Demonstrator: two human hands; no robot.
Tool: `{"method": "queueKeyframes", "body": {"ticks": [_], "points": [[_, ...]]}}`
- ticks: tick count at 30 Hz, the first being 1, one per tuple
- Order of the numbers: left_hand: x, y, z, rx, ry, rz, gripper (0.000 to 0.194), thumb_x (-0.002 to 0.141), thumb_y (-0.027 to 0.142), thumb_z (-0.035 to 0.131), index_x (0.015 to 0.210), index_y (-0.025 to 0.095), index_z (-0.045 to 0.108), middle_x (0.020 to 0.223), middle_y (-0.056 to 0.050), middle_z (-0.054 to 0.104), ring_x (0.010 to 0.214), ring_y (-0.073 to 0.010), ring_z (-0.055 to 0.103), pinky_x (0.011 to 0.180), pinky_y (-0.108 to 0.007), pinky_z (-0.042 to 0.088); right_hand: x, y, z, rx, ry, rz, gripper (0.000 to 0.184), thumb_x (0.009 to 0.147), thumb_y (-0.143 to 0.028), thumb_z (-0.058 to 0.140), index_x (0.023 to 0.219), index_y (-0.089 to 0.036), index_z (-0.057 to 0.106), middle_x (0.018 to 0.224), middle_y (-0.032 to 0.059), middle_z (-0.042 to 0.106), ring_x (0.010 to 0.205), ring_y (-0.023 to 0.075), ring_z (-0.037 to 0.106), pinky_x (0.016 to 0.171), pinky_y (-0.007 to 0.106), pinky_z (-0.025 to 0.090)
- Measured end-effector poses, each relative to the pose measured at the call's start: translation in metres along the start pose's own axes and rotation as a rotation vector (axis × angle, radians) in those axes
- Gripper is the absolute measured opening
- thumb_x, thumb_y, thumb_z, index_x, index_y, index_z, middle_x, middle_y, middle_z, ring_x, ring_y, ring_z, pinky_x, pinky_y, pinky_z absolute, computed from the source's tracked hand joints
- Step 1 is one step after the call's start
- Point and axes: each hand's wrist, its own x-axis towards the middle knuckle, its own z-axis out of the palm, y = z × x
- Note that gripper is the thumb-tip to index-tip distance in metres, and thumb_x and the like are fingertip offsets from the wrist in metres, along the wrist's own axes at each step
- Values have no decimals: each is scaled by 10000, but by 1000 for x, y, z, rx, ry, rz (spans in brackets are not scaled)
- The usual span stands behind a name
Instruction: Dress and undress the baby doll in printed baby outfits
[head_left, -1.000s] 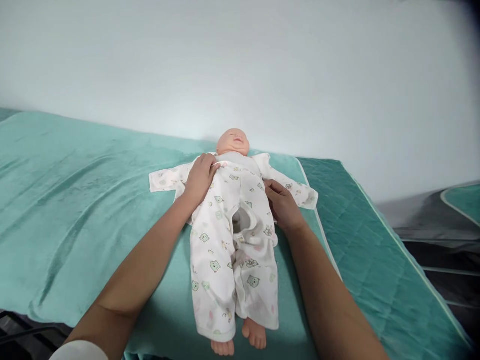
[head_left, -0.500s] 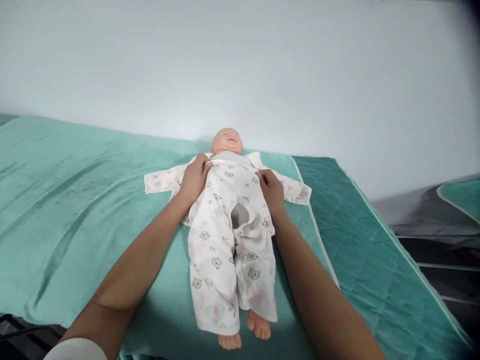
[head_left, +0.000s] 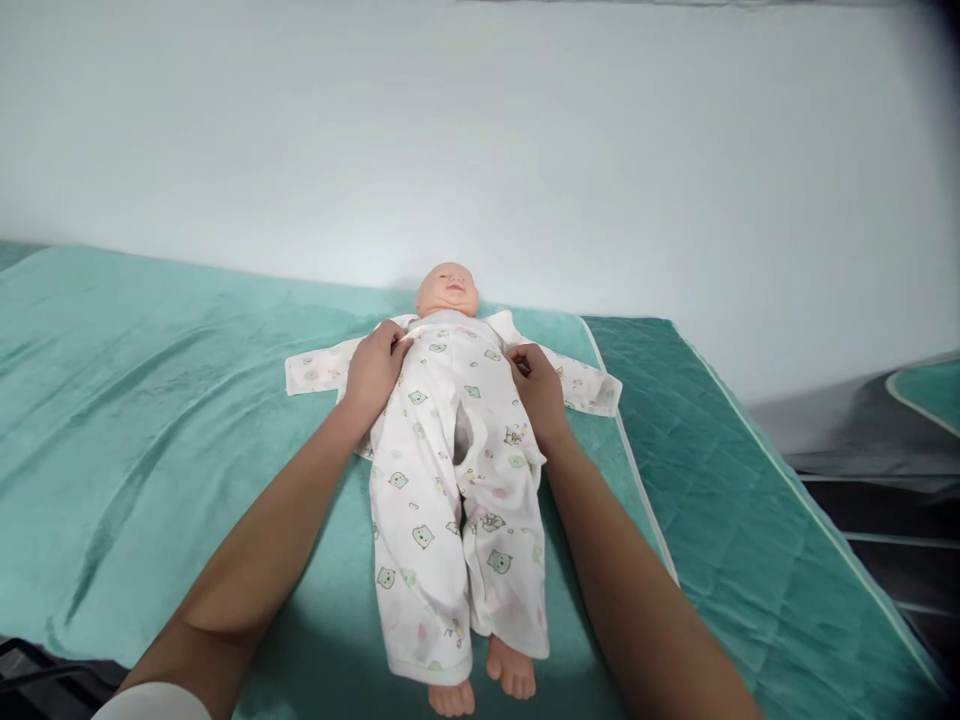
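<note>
A baby doll (head_left: pixel 448 290) lies on its back, its head toward the wall and its bare feet toward me. It wears white printed pants (head_left: pixel 431 500) with an open crotch, pulled high over the chest. Under them is a printed top whose sleeves (head_left: pixel 589 385) stretch out to both sides. My left hand (head_left: pixel 379 368) has its fingers closed at the left side of the pants' waist. At the right side of the waist, my right hand (head_left: pixel 538 385) is closed with fingers curled in on the pants' edge.
A teal blanket (head_left: pixel 187 420) with wrinkles on its left part covers the bed under the doll. On the right, a darker quilted pad (head_left: pixel 720 480) runs to the bed's edge. Behind stands a white wall (head_left: pixel 480 140). A dark slatted frame (head_left: pixel 892 540) shows at far right.
The pants' waist lies flatter against the doll's chest, and the crotch opening has narrowed. Both hands have come down slightly. The doll sits slightly lower and further left in view.
</note>
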Motion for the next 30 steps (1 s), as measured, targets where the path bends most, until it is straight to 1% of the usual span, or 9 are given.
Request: {"method": "queueKeyframes", "body": {"ticks": [4,7,9,12,16,20,24,27,30], "points": [[-7,0,-4,152,-25,-11,92,934,286,486,876,223,522,811,-33,631,746,-199,538,678,-302,354,-3,-1,-5,32,-15,54,214,769,-396,625,862,-209,583,900,33,665,839,186,596,797,328,453],[-16,-1,-6,198,-50,-28,132,940,248,419,946,214,547,897,-61,672,801,-214,567,704,-313,374,-5,1,-9,19,-39,106,222,749,-389,632,862,-199,621,911,49,691,852,196,610,814,339,464],[-23,0,-8,213,-67,-54,174,935,241,403,1002,205,559,945,-83,689,837,-228,586,728,-323,394,-8,2,-12,19,-111,160,230,761,-414,627,817,-192,645,851,41,695,806,194,607,758,325,469],[-30,-1,-13,197,-104,-132,214,898,228,432,1058,189,569,983,-108,701,866,-244,607,759,-335,425,-13,2,-17,100,-235,254,296,765,-484,654,772,-189,663,715,22,661,689,178,573,634,295,453],[-30,-2,-18,155,-130,-184,237,881,210,425,1058,175,579,1020,-128,704,925,-253,625,820,-350,452,-18,-2,-22,205,-340,358,385,711,-555,727,812,-187,678,598,3,594,553,143,482,510,265,373],[-25,-4,-17,192,-159,-180,289,860,204,440,1118,170,564,985,-127,696,867,-248,620,792,-355,460,-20,-8,-23,255,-423,370,399,672,-523,782,855,-190,663,646,-9,606,534,109,441,475,233,316],[-24,-7,-19,194,-208,-134,326,838,196,463,1143,169,575,1002,-121,712,871,-249,629,808,-360,471,-20,-11,-21,258,-402,373,369,664,-463,800,825,-191,610,614,-41,564,489,72,367,451,216,275],[-25,-8,-28,135,-279,-67,330,847,179,421,1107,163,624,1136,-135,715,1004,-266,647,906,-375,475,-20,-8,-20,284,-377,352,336,662,-423,792,802,-193,590,643,-45,579,507,74,402,476,219,329],[-26,-9,-39,39,-428,6,320,811,194,477,1055,174,684,1201,-116,712,1096,-284,644,966,-380,473,-19,-1,-19,294,-377,283,303,677,-414,770,818,-192,620,687,-31,623,595,117,508,570,256,445]]}}
